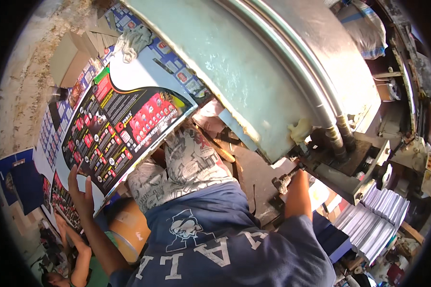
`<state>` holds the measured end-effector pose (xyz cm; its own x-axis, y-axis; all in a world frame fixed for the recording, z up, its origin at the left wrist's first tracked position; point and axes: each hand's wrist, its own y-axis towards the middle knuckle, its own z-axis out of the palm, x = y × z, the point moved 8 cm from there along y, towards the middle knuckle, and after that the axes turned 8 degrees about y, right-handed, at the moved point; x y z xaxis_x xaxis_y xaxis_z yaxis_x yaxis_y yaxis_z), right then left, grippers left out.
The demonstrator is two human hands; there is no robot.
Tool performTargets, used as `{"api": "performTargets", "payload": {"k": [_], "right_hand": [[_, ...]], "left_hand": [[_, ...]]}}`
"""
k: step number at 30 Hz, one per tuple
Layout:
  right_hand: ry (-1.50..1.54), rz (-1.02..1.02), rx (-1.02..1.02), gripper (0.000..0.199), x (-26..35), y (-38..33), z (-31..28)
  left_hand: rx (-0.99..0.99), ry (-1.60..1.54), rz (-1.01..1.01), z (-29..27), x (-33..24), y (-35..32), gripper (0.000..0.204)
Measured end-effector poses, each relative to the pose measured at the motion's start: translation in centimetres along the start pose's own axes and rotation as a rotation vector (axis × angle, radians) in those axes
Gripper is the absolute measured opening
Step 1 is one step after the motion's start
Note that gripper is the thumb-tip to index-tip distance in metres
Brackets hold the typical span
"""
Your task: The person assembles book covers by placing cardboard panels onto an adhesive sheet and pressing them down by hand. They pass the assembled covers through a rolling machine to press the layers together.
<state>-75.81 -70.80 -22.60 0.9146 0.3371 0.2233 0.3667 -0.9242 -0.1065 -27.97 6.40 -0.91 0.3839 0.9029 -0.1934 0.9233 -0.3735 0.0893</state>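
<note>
My left hand (83, 200) is at the left, by the near edge of a large printed sheet (114, 138) with black, red and white panels. Its fingers are stretched out and apart, and it holds nothing that shows. Whether the fingertips touch the sheet, I cannot tell. My right arm reaches down beside a large pale green machine table (225, 62). There my right hand (300, 171) is at the metal fittings by the machine's corner. Its fingers are mostly hidden, so any grip is unclear. A metal lever or knob (282, 182) sits close to that hand.
Two metal rollers (301, 76) cross the machine. Stacks of paper (371, 222) stand at the right. A crumpled cloth (133, 42) and an open cardboard box (72, 57) lie beyond the sheet. Another person's hand (61, 224) is at a second printed sheet, lower left, near an orange-brown drum (130, 224).
</note>
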Motion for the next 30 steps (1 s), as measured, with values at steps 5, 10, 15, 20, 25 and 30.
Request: {"api": "performTargets", "payload": {"k": [5, 10, 15, 20, 25, 30], "right_hand": [[-0.150, -0.028, -0.378, 0.036, -0.1, 8.1, -22.1], [-0.438, -0.386, -0.611, 0.037, 21.6, 10.7, -41.9], [-0.584, -0.797, -0.537, 0.021, 45.6, 7.9, -42.5], [-0.639, -0.839, -0.308, 0.021, 60.2, 6.2, -29.7], [-0.281, -0.665, -0.035, 0.038, 62.7, 6.9, -25.0], [-0.125, -0.900, 0.183, 0.070, 60.0, 14.2, -23.4]], "left_hand": [[0.053, -0.169, -0.041, 1.2, -0.4, 2.5, 0.051], [0.110, -0.117, 0.072, 5.9, -4.0, 4.6, 0.046], [0.022, -0.362, 0.123, 6.2, -10.1, 7.6, 0.047], [-0.030, -0.442, 0.166, 5.1, -11.7, 9.0, 0.046], [-0.036, -0.435, 0.039, 3.9, -6.2, 6.7, 0.046], [-0.026, -0.399, -0.061, 3.1, -1.6, 3.6, 0.043]]}}
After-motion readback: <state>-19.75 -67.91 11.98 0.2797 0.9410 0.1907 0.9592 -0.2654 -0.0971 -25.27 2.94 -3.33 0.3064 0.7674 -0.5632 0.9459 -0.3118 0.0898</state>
